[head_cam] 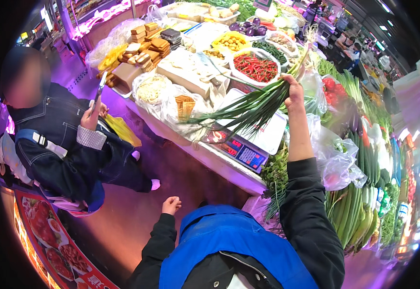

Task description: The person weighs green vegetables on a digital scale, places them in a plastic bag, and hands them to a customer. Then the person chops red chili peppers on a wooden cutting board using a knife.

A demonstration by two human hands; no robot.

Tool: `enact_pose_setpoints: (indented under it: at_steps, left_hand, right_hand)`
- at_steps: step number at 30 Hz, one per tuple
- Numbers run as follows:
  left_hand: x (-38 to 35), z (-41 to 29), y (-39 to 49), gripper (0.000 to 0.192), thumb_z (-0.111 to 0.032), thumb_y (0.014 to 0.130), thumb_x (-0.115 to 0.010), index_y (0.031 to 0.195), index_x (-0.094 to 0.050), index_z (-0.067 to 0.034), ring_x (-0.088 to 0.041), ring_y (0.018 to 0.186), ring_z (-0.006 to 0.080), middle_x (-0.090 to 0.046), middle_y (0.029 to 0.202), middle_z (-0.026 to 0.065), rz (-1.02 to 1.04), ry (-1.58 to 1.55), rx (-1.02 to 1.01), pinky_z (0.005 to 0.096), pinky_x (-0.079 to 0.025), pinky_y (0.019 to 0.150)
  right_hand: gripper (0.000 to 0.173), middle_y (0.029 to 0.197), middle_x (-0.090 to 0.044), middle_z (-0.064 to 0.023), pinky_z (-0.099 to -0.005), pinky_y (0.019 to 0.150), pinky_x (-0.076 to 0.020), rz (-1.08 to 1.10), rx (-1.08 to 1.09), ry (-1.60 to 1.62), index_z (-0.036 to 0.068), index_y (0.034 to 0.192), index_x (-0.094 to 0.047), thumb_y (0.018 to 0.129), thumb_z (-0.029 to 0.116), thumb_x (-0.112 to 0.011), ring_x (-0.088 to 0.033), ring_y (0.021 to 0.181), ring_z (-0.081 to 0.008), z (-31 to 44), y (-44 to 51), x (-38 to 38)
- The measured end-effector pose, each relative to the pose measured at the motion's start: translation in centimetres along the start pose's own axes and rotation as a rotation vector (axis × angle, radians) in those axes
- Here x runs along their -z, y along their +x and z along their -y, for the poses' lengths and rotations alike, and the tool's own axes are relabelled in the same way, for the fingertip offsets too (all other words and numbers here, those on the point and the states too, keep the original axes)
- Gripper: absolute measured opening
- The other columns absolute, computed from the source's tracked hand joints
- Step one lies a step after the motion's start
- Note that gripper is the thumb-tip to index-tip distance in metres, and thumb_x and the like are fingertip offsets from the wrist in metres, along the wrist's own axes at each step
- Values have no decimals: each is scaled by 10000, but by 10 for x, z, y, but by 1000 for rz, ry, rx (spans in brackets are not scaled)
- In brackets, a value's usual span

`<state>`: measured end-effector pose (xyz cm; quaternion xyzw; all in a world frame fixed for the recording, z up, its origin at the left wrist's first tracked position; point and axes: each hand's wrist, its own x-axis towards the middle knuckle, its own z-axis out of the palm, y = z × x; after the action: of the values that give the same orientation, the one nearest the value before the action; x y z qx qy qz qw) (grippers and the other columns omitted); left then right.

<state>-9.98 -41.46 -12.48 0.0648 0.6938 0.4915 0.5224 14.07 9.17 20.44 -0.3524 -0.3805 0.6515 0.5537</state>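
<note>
A bunch of green onions [257,103] is gripped near its pale root end by my right hand [293,93]. Its long dark leaves trail left over the white pan of a digital weighing scale [273,133], whose lit display and keypad face the aisle; I cannot tell whether the leaves touch the pan. Beside my waist, over the floor, my left hand [172,205] hangs with its fingers curled and nothing visible in it. Beyond the leaves sits a white-lined container of red chili peppers [255,68]. Leafy greens [277,169] lie just right of the scale.
At the left stands a person [62,141] holding a phone [100,88]. Stacked tofu blocks [148,47] and bagged noodles [152,88] line the stall's edge. Eggplants [248,27] sit farther back. Plastic bags [336,162] and long green gourds [351,213] are at the right.
</note>
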Motion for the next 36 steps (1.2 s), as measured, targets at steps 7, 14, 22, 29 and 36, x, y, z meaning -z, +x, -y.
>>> enact_pose_setpoints:
  at_steps: [7, 14, 22, 29, 36]
  left_hand:
    - [-116, -130, -70, 348, -264, 967, -512, 1150, -594, 21, -646, 953, 217, -658, 1060, 147, 753, -156, -126, 313, -512, 854]
    - [-248, -244, -107, 830, -661, 764, -614, 1213, -470, 22, -601, 1000, 332, -585, 1076, 213, 1028, -923, 276, 465, -480, 919]
    - [-272, -231, -47, 311, -357, 921, -594, 976, -557, -53, -621, 691, 186, -617, 797, 93, 655, -760, 143, 324, -543, 644]
    - [-265, -233, -73, 233, -283, 977, -506, 913, -575, -70, -455, 503, 65, -509, 641, -28, 917, 23, -158, 224, -363, 462]
    - [-244, -208, -68, 398, -375, 989, -451, 1214, -534, -58, -640, 809, 128, -640, 1045, 43, 901, 24, 201, 242, -517, 672]
  right_hand:
    - [244, 806, -636, -114, -325, 668, -515, -244, 374, 78, -32, 965, -576, 738, 4, -656, -627, 709, -206, 34, -59, 4]
    - [431, 859, -567, -70, -314, 702, -507, -118, 607, -30, 30, 1168, -438, 793, -9, -647, -600, 743, -184, -13, -225, -2]
    - [294, 797, -508, -70, -315, 653, -467, 236, 177, -34, 71, 962, -443, 767, 38, -660, -528, 664, -168, 14, -283, 67]
    - [235, 901, -661, -50, -324, 729, -538, 327, -412, 234, 36, 991, -635, 827, 200, -668, -638, 814, -143, -23, -230, 99]
    - [339, 1021, -647, -212, -388, 864, -540, 440, -634, 571, -80, 1084, -578, 830, 139, -634, -661, 916, -273, -91, -245, 88]
